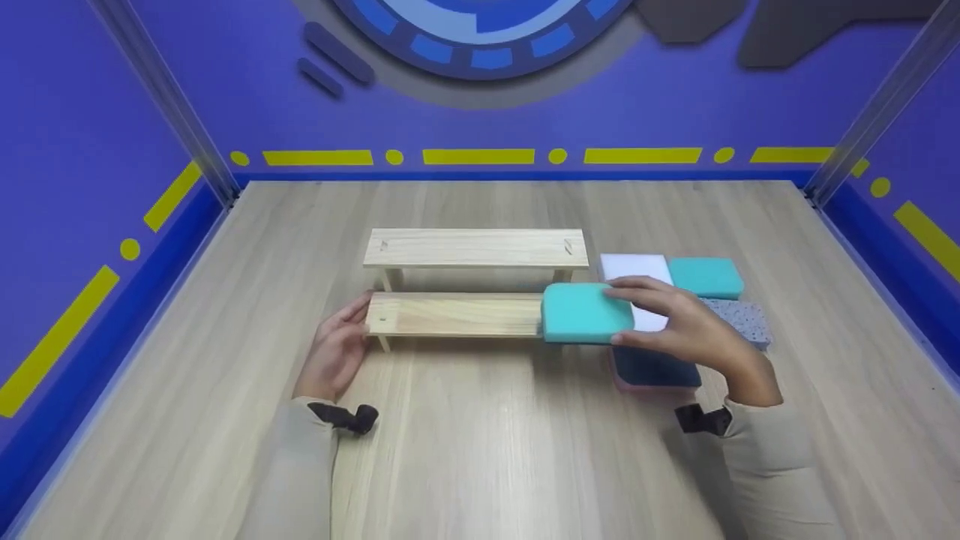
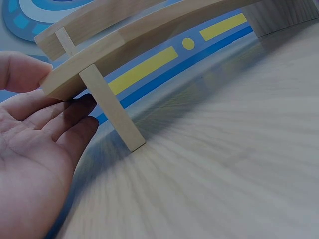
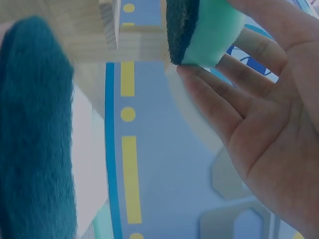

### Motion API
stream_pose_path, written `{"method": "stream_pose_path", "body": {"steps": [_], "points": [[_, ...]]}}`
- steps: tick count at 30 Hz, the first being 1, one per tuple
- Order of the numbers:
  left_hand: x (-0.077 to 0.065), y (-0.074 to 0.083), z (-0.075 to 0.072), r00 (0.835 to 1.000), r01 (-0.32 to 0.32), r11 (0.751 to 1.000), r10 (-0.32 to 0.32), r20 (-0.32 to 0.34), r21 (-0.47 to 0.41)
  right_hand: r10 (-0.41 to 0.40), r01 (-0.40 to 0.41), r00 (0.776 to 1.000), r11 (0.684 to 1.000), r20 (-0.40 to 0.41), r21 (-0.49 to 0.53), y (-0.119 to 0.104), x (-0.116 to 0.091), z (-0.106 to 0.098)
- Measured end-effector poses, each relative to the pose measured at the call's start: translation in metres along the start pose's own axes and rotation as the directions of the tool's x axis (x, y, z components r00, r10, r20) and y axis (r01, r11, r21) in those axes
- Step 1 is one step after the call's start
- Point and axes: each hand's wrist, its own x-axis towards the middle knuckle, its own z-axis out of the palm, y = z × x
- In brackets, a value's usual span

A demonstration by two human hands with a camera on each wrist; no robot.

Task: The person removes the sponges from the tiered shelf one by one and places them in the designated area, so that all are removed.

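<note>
My left hand [image 1: 337, 349] grips the left end of a low wooden stand [image 1: 457, 313]. In the left wrist view the thumb lies at the end of its board, with the other fingers beneath, beside a straight leg [image 2: 113, 110]. At the stand's right end, my right hand [image 1: 694, 322] holds a teal sponge [image 1: 585, 313] between thumb and fingers. The sponge lies flat over the board, teal face up. From the right wrist, its dark scouring layer [image 3: 182, 30] shows along the board side.
A second wooden stand [image 1: 472, 246] is just behind the first. To the right are white sponges [image 1: 634, 265], another teal sponge [image 1: 706, 277], a speckled grey sponge [image 1: 742, 321] and a dark-topped sponge [image 1: 654, 367] with a pink underside. Blue-purple walls [image 1: 480, 127] enclose the table.
</note>
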Motion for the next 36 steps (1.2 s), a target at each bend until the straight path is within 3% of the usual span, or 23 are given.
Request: {"method": "stream_pose_path", "body": {"steps": [19,26,36], "points": [[-0.001,0.0,0.001,1.0,-0.016,1.0,0.016,-0.006,-0.006,0.035,-0.034,0.999,0.999,-0.033,0.027,0.021,-0.021,-0.018],[0.0,0.0,0.001,1.0,-0.014,1.0,0.014,-0.007,-0.007,0.01,-0.004,0.999,0.99,-0.046,0.144,0.029,-0.032,-0.024],[0.0,0.0,0.0,1.0,-0.014,1.0,0.014,0.014,0.001,0.028,-0.021,0.999,0.984,-0.038,0.179,0.043,-0.046,-0.032]]}}
